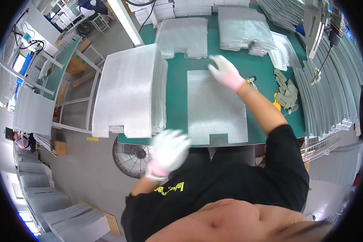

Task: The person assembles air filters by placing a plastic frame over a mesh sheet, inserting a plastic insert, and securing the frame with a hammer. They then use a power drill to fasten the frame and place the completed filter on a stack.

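Observation:
A silvery mesh sheet point(215, 107) with a notch in its near edge lies flat on the green table point(176, 84) in front of me. My right hand point(226, 74), in a white and pink glove, is over the sheet's far right corner. Its fingers are spread and hold nothing I can see; whether they touch the sheet is unclear. My left hand point(169, 151), also gloved, is by the table's near edge, left of that sheet and close to the tall stack of mesh sheets point(127, 90). Motion blurs its fingers.
Two more mesh stacks, left point(182, 37) and right point(245, 30), lie at the back. Grey-green plastic pieces point(286, 90), a yellow tool point(276, 102) and a screwdriver point(251, 79) lie right. A power driver point(334, 38) hangs at the upper right; a floor fan point(129, 155) stands below.

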Demonstrator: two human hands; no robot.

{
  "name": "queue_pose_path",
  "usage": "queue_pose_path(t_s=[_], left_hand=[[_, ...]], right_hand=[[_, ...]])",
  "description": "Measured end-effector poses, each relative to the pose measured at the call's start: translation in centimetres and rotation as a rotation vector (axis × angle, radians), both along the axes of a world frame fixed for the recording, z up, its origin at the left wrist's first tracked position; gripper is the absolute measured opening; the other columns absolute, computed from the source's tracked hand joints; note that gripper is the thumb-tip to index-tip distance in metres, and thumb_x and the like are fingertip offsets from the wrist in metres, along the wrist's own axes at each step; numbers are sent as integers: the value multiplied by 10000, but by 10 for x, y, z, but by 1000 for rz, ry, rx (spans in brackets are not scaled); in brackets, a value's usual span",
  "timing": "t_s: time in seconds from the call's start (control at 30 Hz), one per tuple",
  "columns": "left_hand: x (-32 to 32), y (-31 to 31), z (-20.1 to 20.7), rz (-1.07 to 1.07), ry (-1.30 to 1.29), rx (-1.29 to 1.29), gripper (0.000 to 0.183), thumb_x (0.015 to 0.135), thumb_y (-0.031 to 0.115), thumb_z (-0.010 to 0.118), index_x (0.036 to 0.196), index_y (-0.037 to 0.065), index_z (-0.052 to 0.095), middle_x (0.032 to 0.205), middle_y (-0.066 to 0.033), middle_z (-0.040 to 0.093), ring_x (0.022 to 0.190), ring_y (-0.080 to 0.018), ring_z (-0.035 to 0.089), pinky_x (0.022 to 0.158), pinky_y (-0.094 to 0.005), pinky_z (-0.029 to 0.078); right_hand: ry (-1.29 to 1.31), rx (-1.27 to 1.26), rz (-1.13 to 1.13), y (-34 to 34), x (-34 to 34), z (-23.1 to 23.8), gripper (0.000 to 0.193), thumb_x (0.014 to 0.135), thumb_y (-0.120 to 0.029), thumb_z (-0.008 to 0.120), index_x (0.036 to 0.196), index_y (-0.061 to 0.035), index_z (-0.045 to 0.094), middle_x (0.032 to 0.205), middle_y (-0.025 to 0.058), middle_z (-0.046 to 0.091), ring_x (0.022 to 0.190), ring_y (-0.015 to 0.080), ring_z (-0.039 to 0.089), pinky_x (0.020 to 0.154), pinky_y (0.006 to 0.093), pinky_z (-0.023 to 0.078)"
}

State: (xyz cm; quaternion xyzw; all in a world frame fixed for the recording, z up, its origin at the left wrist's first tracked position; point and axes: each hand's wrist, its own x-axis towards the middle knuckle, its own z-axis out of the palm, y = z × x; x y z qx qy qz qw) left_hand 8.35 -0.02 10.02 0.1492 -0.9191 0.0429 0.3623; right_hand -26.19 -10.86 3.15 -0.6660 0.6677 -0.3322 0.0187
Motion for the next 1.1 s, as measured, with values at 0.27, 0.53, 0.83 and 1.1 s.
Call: queue_pose_path(t_s=[0.27,0.53,0.83,1.1], left_hand=[[-69,-16,-119,237,-358,539,494,924,312,563,1353,69,530,1442,-192,457,1367,-388,390,1146,-578,230],[-68,-19,-109,201,-373,589,523,908,307,593,1351,42,514,1430,-217,449,1348,-422,396,1135,-596,243],[-68,-18,-108,155,-351,582,548,893,319,616,1349,34,509,1443,-226,427,1349,-446,376,1135,-589,254],[-68,-17,-108,189,-411,605,594,901,357,609,1404,63,496,1501,-213,381,1425,-411,287,1189,-542,191]], right_hand=[[-65,480,-611,-192,-10,-7,695,861,-457,609,1467,-173,422,1456,194,436,1346,343,462,1107,564,322],[149,579,-664,-200,8,21,552,851,-422,674,1328,-165,568,1372,150,514,1323,305,485,1140,585,278],[91,171,-507,-196,-3,20,557,818,-236,702,1350,-149,561,1382,218,461,1184,360,580,1004,482,474],[-584,-610,68,-130,-31,96,490,867,-102,690,1328,15,573,1319,143,626,1215,208,587,1050,296,433]])
